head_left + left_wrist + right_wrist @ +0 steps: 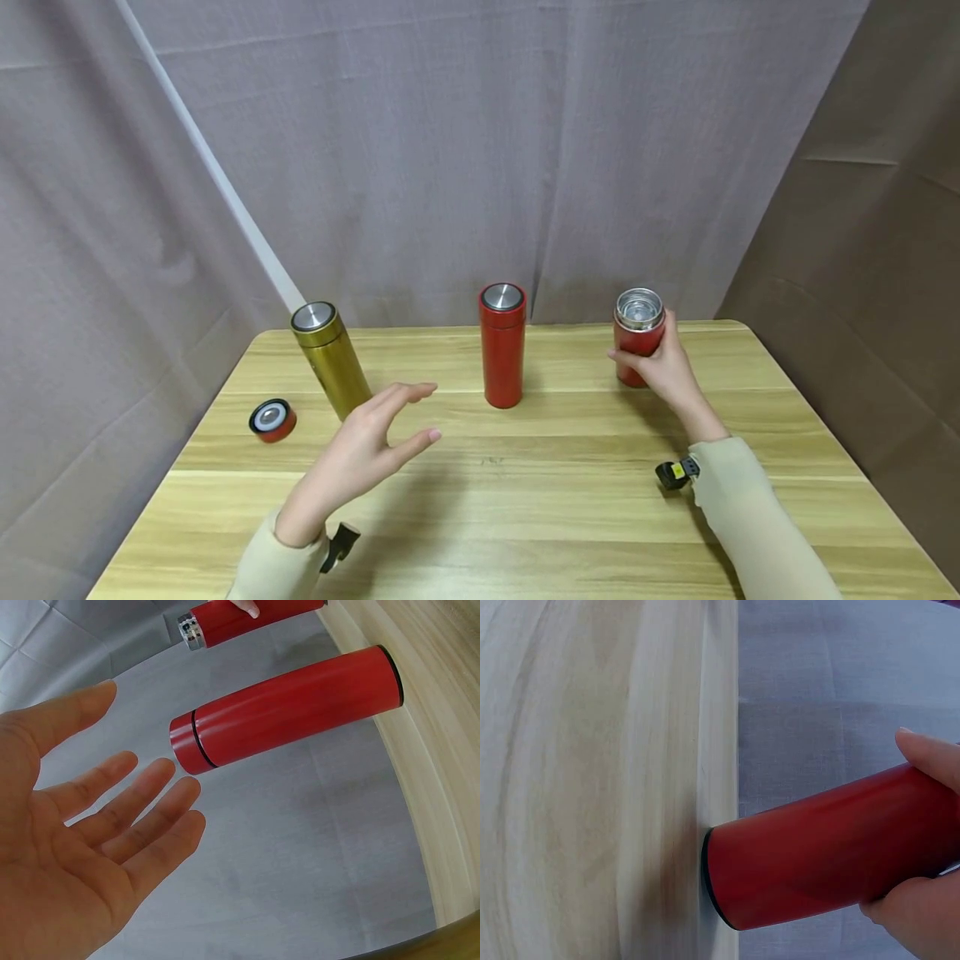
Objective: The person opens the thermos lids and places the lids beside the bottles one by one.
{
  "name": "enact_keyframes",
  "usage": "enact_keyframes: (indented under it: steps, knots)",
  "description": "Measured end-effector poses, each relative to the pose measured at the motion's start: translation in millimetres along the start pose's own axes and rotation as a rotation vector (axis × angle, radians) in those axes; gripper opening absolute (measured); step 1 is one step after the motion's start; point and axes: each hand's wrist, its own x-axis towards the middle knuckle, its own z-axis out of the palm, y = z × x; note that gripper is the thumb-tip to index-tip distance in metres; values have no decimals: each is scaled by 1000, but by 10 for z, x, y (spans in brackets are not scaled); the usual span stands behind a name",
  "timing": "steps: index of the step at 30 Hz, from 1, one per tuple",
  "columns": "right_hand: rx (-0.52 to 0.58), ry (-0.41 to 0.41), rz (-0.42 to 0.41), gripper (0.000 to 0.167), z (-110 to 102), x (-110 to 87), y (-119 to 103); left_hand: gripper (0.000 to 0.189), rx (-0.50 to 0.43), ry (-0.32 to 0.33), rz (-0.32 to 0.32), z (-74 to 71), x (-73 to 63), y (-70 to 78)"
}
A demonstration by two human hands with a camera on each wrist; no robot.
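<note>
My right hand [667, 367] grips an uncapped red thermos [634, 345] near its top, at the back right of the table. Its steel mouth faces up, and in the right wrist view the thermos base [724, 881] meets the wood. My left hand [360, 450] hovers over the left half of the table with fingers spread and nothing between them. A second red thermos [502, 358], capped with a steel-topped lid, stands upright at the back middle; the left wrist view shows this red thermos [292, 709] beyond the left fingertips.
A gold thermos [330, 362] with its lid on stands at the back left, partly behind my left hand. Left of it, a red lid [272, 420] lies with its inside up on the wooden table [540, 508]. A grey curtain [420, 167] hangs behind.
</note>
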Motion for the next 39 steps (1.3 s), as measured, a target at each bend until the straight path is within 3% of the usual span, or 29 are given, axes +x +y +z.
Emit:
enact_keyframes:
  steps: [15, 25, 39]
  knots:
    - [48, 14, 108, 102, -81, 28, 39, 51, 3, -29, -19, -7, -2, 37]
    - [36, 92, 169, 104, -110, 31, 43, 52, -5, -53, -24, 7, -6, 40]
    - [5, 93, 196, 108, -158, 51, 68, 50, -4, -59, -10, 33, -7, 49]
